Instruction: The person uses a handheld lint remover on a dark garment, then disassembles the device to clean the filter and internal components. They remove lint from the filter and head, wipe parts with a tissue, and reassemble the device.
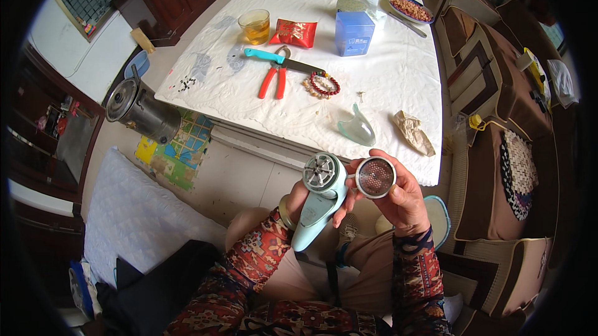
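Observation:
My left hand [296,199] holds a mint-green fabric shaver [321,207] over my lap. The shaver's round head faces up, with its metal blade rotor bare. In my right hand [405,198] is the round metal mesh guard [375,177], off the shaver and just beside its head. Fingertips of the left hand show between the shaver and the guard. A translucent green plastic piece [359,126], perhaps the lint catcher, lies near the table's front edge. To its right rests a crumpled brown paper [414,133].
On the white-covered table [224,102] lie a turquoise-handled knife [301,65], red-handled pliers [272,79] and bead bracelets [324,85]. Behind them stand a glass of amber liquid [255,27], a red packet [294,33] and a blue box [353,34]. A sofa [495,186] flanks the right.

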A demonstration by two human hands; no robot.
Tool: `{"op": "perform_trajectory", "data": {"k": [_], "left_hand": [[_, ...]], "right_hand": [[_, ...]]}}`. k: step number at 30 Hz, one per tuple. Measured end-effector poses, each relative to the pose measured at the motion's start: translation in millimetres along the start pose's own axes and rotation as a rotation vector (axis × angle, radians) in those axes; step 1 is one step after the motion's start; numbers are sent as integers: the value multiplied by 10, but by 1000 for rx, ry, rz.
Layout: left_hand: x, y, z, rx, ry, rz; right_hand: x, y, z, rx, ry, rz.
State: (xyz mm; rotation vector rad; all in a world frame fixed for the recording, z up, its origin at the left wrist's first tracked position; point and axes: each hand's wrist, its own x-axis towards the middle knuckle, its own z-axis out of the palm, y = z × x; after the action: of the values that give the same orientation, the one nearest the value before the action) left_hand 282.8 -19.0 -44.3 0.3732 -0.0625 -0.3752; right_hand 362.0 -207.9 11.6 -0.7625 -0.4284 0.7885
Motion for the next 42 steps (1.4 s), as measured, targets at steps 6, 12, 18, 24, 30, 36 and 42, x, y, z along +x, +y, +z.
{"op": "perform_trajectory", "data": {"k": [6,12,18,24,30,36,42], "left_hand": [[-4,0,-40,-13,3,-31],[15,53,-30,49,-10,33],[21,48,-76,129,124,79],[-5,70,-149,152,89,87],[4,76,-133,182,170,91],[7,83,-111,148,181,106],[-1,64,-172,166,187,126]], "right_hand": [[11,20,-16,9,-1,-3],[30,-12,-57,6,-70,-11],[32,-3,-106,-23,-40,-12],[32,-18,-109,-23,-22,-8],[37,-21,-125,-37,16,6],[48,-15,-159,-40,16,4],[51,-27,-162,-53,30,15]]}}
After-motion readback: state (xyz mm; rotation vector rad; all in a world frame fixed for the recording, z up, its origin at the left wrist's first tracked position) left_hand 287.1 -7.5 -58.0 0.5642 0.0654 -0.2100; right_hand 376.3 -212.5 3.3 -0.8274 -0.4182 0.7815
